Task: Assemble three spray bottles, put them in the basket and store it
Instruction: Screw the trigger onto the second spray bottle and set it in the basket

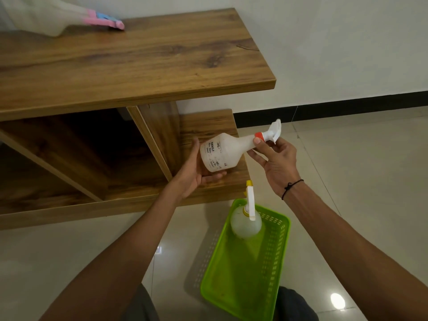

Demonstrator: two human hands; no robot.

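Person kneels on tiled floor before a wooden desk (129,66). Left hand (196,174) cups the base of a white bottle (222,151), fingers curled under it; bottle lies on its side in the air, just in front of the desk's low shelf (208,126). Right hand (275,158) pinches the orange collar (259,136) at the neck, white trigger head (274,130) beyond the fingertips. Likely screwing the head down.

Green basket (278,251) on the floor below, one yellow-capped bottle (246,224) standing in its far end. A third bottle (46,17), pink-and-blue head, lies on the desk top, far left, blurred.

Handling, as a guess: bottle looks empty, so light; thin translucent plastic, will flex if squeezed; smooth, a bit slippery. Best hold is the broad body or base for support and the ribbed collar for turning. Trigger head is the weak part; not a place to carry from.
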